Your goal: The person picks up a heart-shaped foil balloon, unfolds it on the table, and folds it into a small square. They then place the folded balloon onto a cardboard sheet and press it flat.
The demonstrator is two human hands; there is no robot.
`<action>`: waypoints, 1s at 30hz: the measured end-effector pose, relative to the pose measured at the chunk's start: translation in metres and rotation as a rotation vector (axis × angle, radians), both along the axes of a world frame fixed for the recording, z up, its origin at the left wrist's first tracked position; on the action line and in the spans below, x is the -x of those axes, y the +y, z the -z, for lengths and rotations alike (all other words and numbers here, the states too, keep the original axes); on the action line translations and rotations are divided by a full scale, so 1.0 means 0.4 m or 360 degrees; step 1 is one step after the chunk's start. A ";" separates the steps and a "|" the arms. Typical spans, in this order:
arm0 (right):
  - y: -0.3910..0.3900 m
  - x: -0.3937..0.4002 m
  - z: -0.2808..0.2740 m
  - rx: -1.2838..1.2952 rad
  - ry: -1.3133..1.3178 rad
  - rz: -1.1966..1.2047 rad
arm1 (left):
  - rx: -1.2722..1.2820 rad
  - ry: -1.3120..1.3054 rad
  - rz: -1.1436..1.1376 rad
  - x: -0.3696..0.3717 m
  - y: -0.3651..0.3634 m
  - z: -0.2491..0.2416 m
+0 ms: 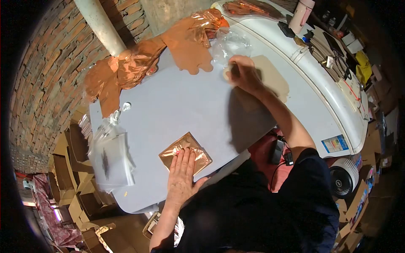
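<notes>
My left hand point(182, 170) lies flat, fingers stretched out, on a square, shiny copper-coloured foil packet point(198, 152) near the table's front edge. A small pink-red spot shows beside the fingertips. My right hand point(245, 75) is at the far side of the table, its fingers curled around something dark and beige that I cannot make out. Just beyond it sits a crumpled clear plastic bag point(232, 45). Flat copper foil sheets with scalloped edges point(185, 46) lie to the left of that bag.
A bunched copper foil pile point(133, 69) lies along the table's point(168, 105) back left, by a white pipe point(99, 25). Clear plastic sleeves point(112, 158) lie at left. A white appliance point(312, 88) borders the right, with a pink bottle point(301, 17) on top. Cardboard boxes point(78, 147) stand left.
</notes>
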State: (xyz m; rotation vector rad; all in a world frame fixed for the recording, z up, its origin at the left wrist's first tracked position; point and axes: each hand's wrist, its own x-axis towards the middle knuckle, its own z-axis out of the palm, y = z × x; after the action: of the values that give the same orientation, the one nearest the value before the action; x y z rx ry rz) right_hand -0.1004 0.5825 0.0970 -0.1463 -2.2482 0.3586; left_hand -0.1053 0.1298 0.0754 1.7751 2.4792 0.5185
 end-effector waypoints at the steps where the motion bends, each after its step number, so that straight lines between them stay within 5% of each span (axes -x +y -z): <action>1: -0.003 -0.004 -0.012 -0.0095 -0.0024 0.0034 | 0.0003 -0.0002 0.0014 0.000 0.001 -0.001; 6: -0.033 -0.018 -0.171 -0.0672 -0.0184 -0.0006 | -0.0003 -0.0001 -0.0013 0.004 -0.007 0.005; 12: -0.207 0.162 -0.356 -0.0481 0.0235 -0.0345 | -0.0010 -0.0010 -0.0017 0.008 -0.015 0.003; 20: -0.486 0.502 -0.145 -0.0258 -0.0093 -0.0342 | -0.0091 -0.0044 -0.0014 0.011 -0.022 0.016; 30: -0.628 0.618 -0.025 -0.0371 -0.0938 -0.0226 | -0.0056 -0.0174 0.0015 0.021 -0.026 0.020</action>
State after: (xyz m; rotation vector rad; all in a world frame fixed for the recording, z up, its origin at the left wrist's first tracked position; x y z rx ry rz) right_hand -0.3475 0.3314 0.1069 0.0397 -2.8727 0.1309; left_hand -0.1137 0.1193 0.0675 1.7199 2.4022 0.6446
